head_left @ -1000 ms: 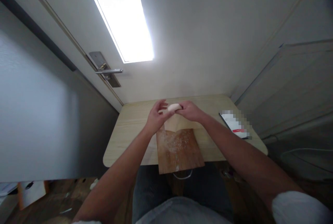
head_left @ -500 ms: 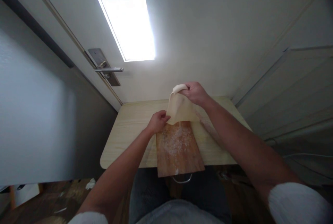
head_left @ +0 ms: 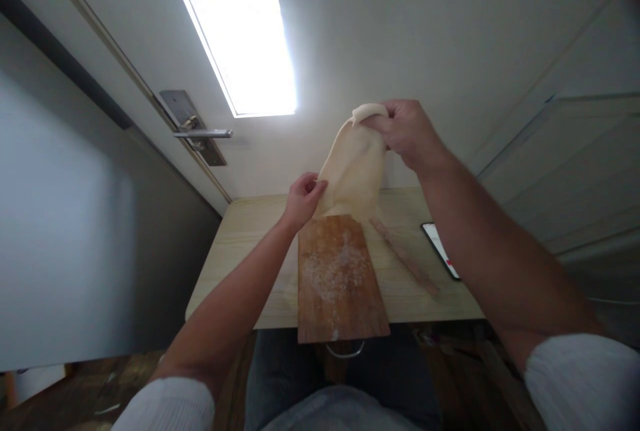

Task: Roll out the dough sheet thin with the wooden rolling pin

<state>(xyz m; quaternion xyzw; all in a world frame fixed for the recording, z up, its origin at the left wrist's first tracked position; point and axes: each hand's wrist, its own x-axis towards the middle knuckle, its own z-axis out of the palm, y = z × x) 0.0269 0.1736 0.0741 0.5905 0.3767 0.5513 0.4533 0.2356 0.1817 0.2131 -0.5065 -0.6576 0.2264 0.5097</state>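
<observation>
Left hand (head_left: 303, 201) and right hand (head_left: 407, 131) are pinching dough (head_left: 353, 171), which is hanging by the board (head_left: 340, 277); a stick (head_left: 406, 257) and phone (head_left: 439, 249) (right forearm (head_left: 493, 261) partly blocking it) are lying to the right.

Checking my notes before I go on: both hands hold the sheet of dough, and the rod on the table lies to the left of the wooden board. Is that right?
Not quite: the rod on the table lies to the right of the wooden board, as the head view shows. Both the left hand and the right hand do hold the sheet of dough.
</observation>
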